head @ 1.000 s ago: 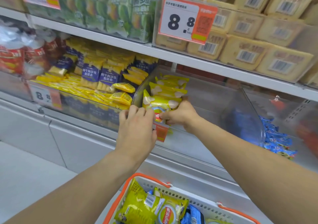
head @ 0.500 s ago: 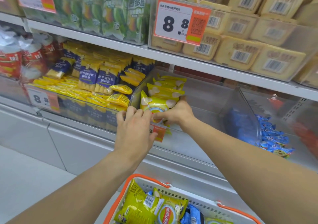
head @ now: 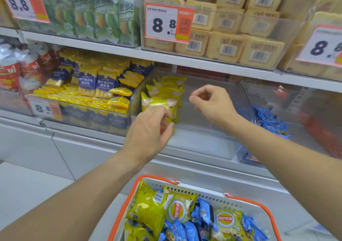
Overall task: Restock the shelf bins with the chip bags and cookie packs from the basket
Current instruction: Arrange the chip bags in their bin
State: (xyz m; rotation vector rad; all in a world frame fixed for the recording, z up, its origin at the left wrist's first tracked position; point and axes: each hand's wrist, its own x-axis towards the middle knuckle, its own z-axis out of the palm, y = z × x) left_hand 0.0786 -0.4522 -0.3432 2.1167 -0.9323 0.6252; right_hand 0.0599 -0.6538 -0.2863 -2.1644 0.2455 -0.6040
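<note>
Three yellow chip bags (head: 162,96) stand in a row at the left end of a clear shelf bin (head: 212,111) on the lower shelf. The left hand (head: 148,131) reaches over the bin's front edge, its fingers (head: 162,113) against the front bag's lower part; whether they pinch it I cannot tell. The right hand (head: 211,103) hovers just beside the bags, fingers loosely curled on nothing. Below, the orange-rimmed basket (head: 127,200) holds more yellow-green chip bags (head: 148,209) and blue cookie packs (head: 187,227). Blue packs (head: 268,118) lie in the bin to the right.
</note>
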